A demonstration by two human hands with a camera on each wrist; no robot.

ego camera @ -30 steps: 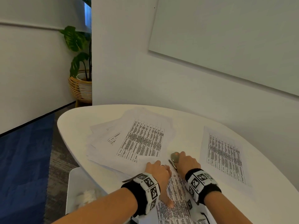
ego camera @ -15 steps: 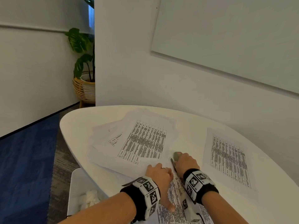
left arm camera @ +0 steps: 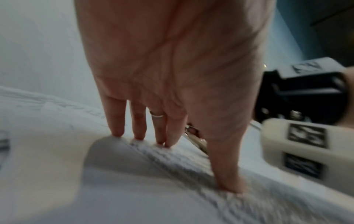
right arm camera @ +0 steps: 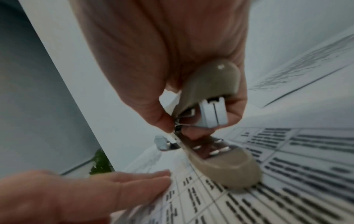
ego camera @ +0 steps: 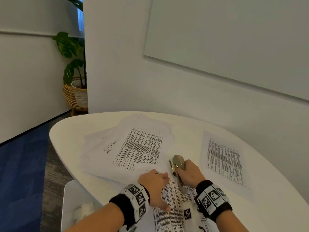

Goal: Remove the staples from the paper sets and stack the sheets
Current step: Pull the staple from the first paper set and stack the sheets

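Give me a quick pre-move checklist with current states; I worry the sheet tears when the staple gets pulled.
1. Left hand pressing the paper set flat: ok.
2. Right hand gripping the stapler: ok.
3. Stapler opened: ok; its base rests on the paper.
4. Tool tip hooked under the staple: cannot tell.
5. Left fingers apart from the metal tip: cannot tell, they are close.
6. Stack of sheets lying apart: ok.

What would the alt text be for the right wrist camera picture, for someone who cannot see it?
A right hand grips a beige stapler, hinged open, its base resting on a printed sheet of tables. The left hand's fingers press flat on the sheet's near edge, beside the base.
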